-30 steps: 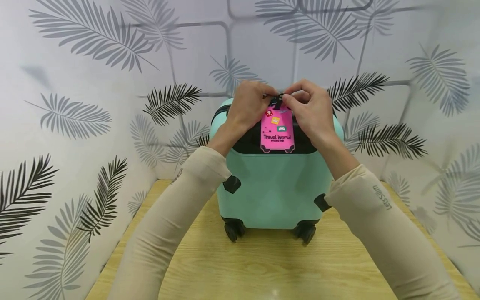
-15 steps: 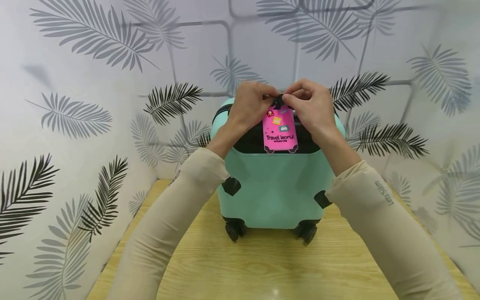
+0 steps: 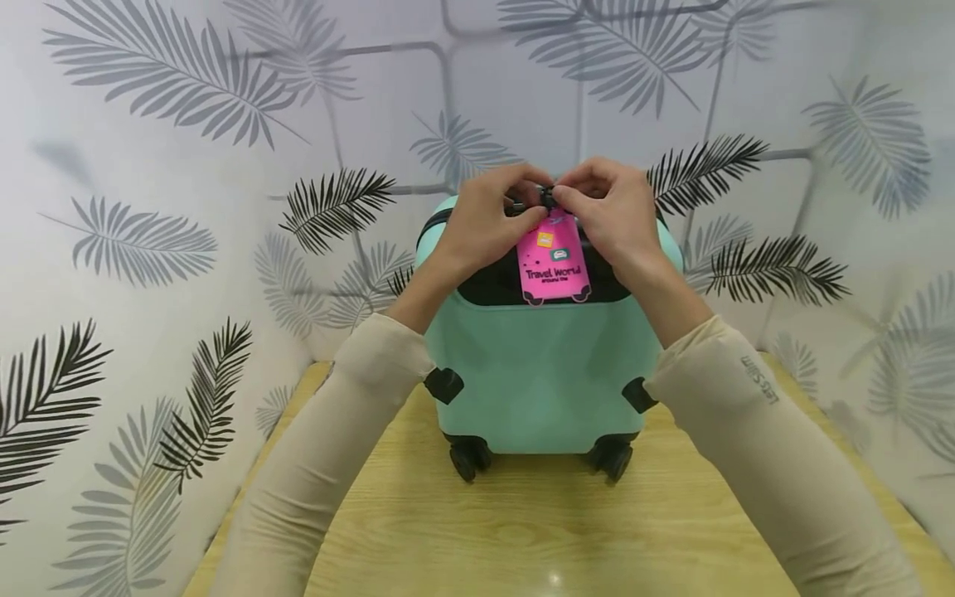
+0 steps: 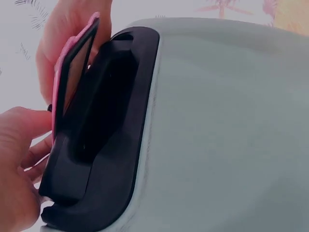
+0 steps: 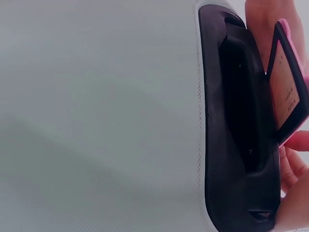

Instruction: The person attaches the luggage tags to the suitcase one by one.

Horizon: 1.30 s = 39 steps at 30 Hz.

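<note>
A mint-green suitcase point(image 3: 545, 377) stands upright on its wheels, and a pink luggage tag point(image 3: 554, 274) printed "Travel World" hangs by its top. My left hand point(image 3: 485, 220) has its thumb against the tag's upper left corner, with the index finger bent over to the black strap point(image 3: 548, 199). From the other side my right hand point(image 3: 619, 220) pinches this strap between thumb and index finger. Both wrist views show the tag's black-framed back point(image 5: 285, 92) beside the black handle recess point(image 4: 106, 106). How the strap is fastened is hidden by fingers.
The suitcase rests on a wooden tabletop point(image 3: 485, 531). Leaf-patterned sheeting point(image 3: 186, 274) rises behind it and on both sides. Black corner guards and wheels point(image 3: 468, 458) show at the suitcase's lower part.
My left hand has turned and its thumb has come down onto the tag's upper left corner, covering the red sticker. The right hand keeps its pinch on the strap.
</note>
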### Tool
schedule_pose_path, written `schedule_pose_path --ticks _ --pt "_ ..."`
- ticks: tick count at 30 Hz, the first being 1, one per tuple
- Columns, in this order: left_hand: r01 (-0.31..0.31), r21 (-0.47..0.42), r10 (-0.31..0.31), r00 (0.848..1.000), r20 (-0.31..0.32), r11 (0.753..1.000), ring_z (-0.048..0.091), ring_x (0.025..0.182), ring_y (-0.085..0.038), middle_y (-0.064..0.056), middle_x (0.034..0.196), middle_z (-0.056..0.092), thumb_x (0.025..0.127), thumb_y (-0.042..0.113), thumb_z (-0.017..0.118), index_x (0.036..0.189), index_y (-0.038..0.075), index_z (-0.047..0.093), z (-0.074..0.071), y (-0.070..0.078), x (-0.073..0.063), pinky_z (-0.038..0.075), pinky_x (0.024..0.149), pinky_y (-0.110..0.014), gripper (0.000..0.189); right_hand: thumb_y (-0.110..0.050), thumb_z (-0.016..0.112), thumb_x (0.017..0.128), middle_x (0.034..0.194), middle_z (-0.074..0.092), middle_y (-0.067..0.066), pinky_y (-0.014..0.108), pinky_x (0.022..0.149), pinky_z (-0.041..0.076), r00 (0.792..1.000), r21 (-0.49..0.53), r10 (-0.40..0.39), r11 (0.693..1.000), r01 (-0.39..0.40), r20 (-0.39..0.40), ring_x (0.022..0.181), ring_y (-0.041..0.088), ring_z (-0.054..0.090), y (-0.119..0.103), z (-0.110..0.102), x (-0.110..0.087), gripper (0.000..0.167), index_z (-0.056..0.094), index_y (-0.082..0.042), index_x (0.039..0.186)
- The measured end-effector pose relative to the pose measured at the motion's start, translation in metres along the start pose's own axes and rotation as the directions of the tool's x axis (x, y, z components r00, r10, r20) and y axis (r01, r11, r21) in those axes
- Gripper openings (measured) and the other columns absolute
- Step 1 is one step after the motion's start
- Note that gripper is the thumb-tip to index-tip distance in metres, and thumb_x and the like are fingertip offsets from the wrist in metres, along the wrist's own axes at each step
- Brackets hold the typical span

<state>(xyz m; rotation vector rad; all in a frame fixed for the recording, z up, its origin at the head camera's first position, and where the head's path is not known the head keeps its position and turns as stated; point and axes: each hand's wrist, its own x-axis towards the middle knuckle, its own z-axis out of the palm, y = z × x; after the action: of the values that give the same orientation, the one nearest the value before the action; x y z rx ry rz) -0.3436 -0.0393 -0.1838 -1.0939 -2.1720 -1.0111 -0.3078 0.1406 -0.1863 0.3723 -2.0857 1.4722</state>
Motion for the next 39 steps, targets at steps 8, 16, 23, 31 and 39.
schedule_pose_path --ticks 8,16,23,31,39 --pt "0.020 -0.053 -0.023 0.999 -0.046 0.998 0.067 0.092 -0.014 -0.006 0.096 0.073 0.096 0.008 0.073 0.120 0.007 0.070 0.003 0.000 0.000 0.054 0.089 -0.025 0.024 -0.011 0.070 0.096 0.086 0.071 0.000 0.025 0.079 0.049 0.997 -0.001 -0.074 0.997 0.074 -0.010 0.085 0.013 0.064 0.006 0.000 -0.001 0.008 0.072 -0.008 0.104" --pt "0.060 -0.105 -0.067 0.995 -0.068 0.993 0.069 0.084 -0.014 -0.003 0.091 0.070 0.096 0.008 0.073 0.120 0.011 0.071 0.002 -0.001 -0.001 0.055 0.085 -0.023 0.025 -0.003 0.070 0.092 0.099 0.072 0.009 0.021 0.079 0.050 0.957 -0.112 -0.288 0.952 0.285 -0.015 0.085 0.007 0.062 0.013 0.004 -0.001 0.012 0.074 -0.002 0.104" --pt "0.053 -0.115 -0.062 0.995 -0.079 0.992 0.070 0.085 -0.013 -0.003 0.089 0.071 0.097 0.006 0.070 0.119 0.012 0.072 0.004 0.000 0.002 0.055 0.086 -0.022 0.022 -0.002 0.073 0.093 0.098 0.073 0.010 0.019 0.077 0.048 0.955 -0.164 -0.294 0.945 0.283 -0.042 0.082 0.006 0.061 0.008 0.006 -0.002 0.010 0.075 -0.001 0.102" --pt "0.036 -0.066 -0.042 0.995 -0.091 0.997 0.073 0.083 -0.013 -0.004 0.089 0.073 0.096 0.005 0.071 0.116 0.009 0.072 0.007 -0.003 0.002 0.052 0.084 -0.022 0.020 -0.008 0.071 0.098 0.099 0.072 0.011 0.020 0.078 0.048 0.972 -0.157 -0.223 0.965 0.210 -0.071 0.086 0.010 0.061 0.003 0.009 -0.006 0.009 0.073 -0.002 0.104" --pt "0.030 -0.040 -0.034 0.994 -0.104 0.999 0.074 0.084 -0.013 -0.005 0.089 0.074 0.097 0.006 0.071 0.116 0.008 0.072 0.007 -0.003 0.002 0.051 0.083 -0.023 0.019 -0.008 0.069 0.099 0.098 0.070 0.011 0.019 0.076 0.048 0.971 -0.134 -0.231 0.966 0.223 -0.053 0.085 0.011 0.060 0.003 0.011 -0.007 0.009 0.070 -0.002 0.105"
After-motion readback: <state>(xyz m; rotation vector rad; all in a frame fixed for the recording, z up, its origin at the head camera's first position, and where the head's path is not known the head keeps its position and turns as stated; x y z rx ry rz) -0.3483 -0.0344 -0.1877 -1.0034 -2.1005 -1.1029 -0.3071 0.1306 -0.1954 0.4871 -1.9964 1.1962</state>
